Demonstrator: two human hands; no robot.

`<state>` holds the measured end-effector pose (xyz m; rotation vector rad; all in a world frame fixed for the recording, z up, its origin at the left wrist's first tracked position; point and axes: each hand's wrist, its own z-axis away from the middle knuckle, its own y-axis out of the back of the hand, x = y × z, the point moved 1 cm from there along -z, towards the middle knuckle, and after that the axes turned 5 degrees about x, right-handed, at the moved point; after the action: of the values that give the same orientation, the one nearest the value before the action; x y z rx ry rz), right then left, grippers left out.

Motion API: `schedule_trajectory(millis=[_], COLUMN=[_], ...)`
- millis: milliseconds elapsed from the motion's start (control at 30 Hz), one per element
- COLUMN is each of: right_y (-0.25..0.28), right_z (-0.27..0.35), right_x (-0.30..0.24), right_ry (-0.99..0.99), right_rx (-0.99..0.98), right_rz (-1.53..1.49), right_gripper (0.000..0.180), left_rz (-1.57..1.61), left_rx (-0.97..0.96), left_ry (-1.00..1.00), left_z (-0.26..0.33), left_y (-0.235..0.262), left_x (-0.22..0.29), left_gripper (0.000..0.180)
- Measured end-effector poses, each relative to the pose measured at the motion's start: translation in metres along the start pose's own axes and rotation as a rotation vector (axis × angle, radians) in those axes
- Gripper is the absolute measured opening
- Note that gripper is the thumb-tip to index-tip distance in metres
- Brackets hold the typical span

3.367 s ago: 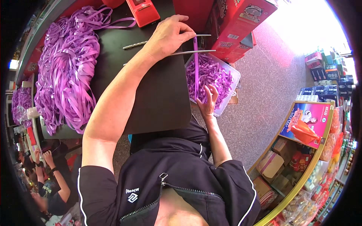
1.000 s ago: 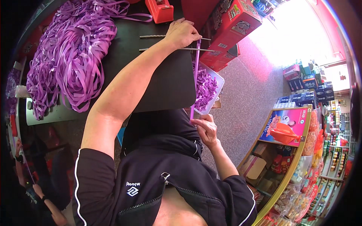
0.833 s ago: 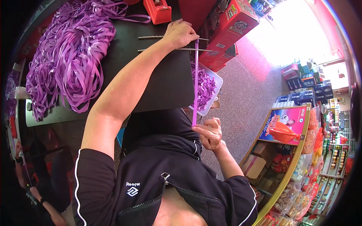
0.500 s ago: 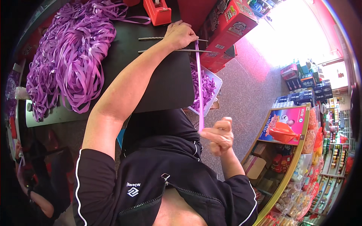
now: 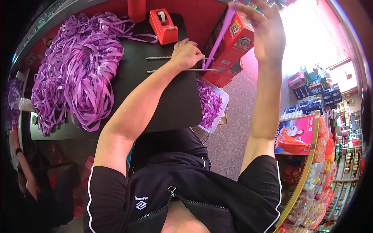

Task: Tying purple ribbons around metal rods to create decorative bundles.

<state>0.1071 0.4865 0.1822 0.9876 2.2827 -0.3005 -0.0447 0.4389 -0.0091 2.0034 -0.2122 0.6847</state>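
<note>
Two thin metal rods [image 5: 158,71] lie parallel across the black tabletop and stick out past its right edge. Over their outer ends my left hand [image 5: 187,54] rests, its fingertips pressed together on a purple ribbon [image 5: 220,38] at the rods. From there the ribbon slants tautly up to my right hand [image 5: 269,33], raised at the upper right and smeared by motion; its fingertips seem to grip the strip. A big tangled heap of purple ribbon [image 5: 83,73] covers the table's left side, with one loop trailing rightward.
Behind my left hand stands a red tape dispenser [image 5: 165,29]. Past the table's right edge are red cartons [image 5: 237,37] and, lower, a pale plastic bin [image 5: 222,110] holding cut purple ribbon pieces [image 5: 210,103]. A display case [image 5: 297,132] and packed shelves stand at the right.
My right hand has swung from near my lap up and away to the upper right, bringing the ribbon over the rods. My left hand stays at the rods. The view has shifted slightly.
</note>
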Motion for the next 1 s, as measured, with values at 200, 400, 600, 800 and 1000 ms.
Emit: schedule_trajectory(millis=[200, 400, 600, 800, 1000], right_y=[0.032, 0.030, 0.038, 0.037, 0.035], right_z=[-0.066, -0.029, 0.019, 0.054, 0.122], right_x=[0.147, 0.250, 0.307, 0.331, 0.348], right_ry=[-0.543, -0.853, -0.949, -0.984, -1.088], right_rx=[-0.166, -0.026, -0.002, 0.032, -0.096], right_rz=[-0.257, -0.347, -0.506, -0.490, -0.429], right_gripper=[0.049, 0.058, 0.061, 0.064, 0.062], left_rz=[0.034, 0.034, 0.043, 0.013, 0.032], left_rx=[-0.013, -0.048, 0.002, 0.017, 0.135], left_ry=[-0.019, 0.030, 0.004, 0.025, 0.054], left_z=[-0.001, 0.005, 0.008, 0.008, 0.012], left_y=[0.002, 0.009, 0.004, 0.006, 0.006], left_x=[0.006, 0.009, 0.008, 0.013, 0.012], left_gripper=[0.024, 0.026, 0.026, 0.024, 0.022])
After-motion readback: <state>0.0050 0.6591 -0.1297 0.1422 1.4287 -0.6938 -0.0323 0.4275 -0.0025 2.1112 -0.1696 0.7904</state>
